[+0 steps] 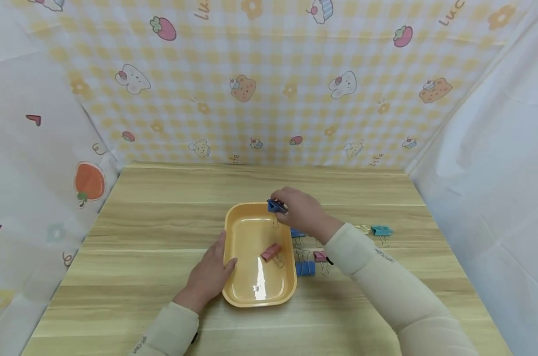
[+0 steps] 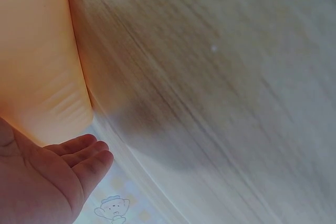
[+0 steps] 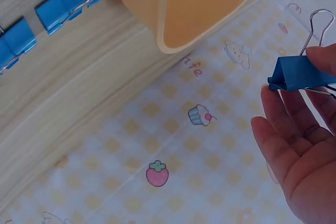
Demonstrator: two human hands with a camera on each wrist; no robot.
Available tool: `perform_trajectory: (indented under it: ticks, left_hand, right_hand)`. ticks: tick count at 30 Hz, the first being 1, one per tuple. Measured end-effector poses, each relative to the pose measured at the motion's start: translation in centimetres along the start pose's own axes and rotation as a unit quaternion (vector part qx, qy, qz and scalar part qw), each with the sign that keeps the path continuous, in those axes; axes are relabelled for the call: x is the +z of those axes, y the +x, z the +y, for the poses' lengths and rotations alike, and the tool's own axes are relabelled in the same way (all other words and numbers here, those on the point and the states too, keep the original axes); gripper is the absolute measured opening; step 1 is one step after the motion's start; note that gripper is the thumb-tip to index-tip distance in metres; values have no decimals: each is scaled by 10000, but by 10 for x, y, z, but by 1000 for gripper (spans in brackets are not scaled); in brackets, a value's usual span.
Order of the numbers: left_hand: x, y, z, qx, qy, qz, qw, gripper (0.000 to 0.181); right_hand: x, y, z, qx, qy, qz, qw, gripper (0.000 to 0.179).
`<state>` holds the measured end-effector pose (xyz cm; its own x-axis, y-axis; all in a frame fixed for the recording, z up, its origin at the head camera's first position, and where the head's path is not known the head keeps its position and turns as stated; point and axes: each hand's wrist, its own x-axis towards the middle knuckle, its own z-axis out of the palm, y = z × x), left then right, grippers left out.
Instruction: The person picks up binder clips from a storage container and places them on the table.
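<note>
My right hand [image 1: 300, 207] pinches a blue binder clip [image 3: 296, 72] between thumb and fingers, above the far right corner of a yellow tray [image 1: 260, 292]. One wire handle of that clip sticks up past the thumb in the right wrist view. Inside the tray lies a pink binder clip [image 1: 271, 252]. At the tray's left side, my left hand [image 1: 208, 272] holds the rim, thumb over the edge and fingers along the outer wall. The left wrist view shows those fingers [image 2: 86, 163] beside the tray wall; the thumb is hidden there.
Right of the tray lie a blue clip [image 1: 305, 269], another blue clip [image 1: 297, 233] and a pink clip [image 1: 320, 256]. A pale yellow clip [image 1: 362, 229], partly behind the right arm, and a teal clip [image 1: 381, 231] lie farther right. A patterned cloth [image 1: 269, 64] hangs behind the wooden table [image 1: 162, 198].
</note>
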<state>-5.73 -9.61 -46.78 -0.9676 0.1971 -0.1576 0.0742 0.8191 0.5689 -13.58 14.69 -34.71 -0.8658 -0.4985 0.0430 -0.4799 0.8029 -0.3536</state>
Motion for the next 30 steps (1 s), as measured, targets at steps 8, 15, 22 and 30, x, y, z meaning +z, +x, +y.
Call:
perform_trajectory:
  ticks: [8, 15, 22, 30]
  left_hand:
    - [-1, -1, 1, 16, -55, -1, 10000, 77]
    - [-2, -1, 2, 17, -61, -20, 10000, 77]
    - [-2, -1, 2, -6, -65, -41, 10000, 77]
    - [-1, -1, 0, 33, -63, 9, 10000, 78]
  right_hand:
    - [-9, -14, 8, -151, -25, 492, 9987, 31]
    - [-16, -26, 15, -85, 73, 566, 9983, 30]
    - [-19, -38, 28, -73, -54, 421, 9991, 32]
    - [-20, -52, 43, 66, -253, 295, 9992, 33]
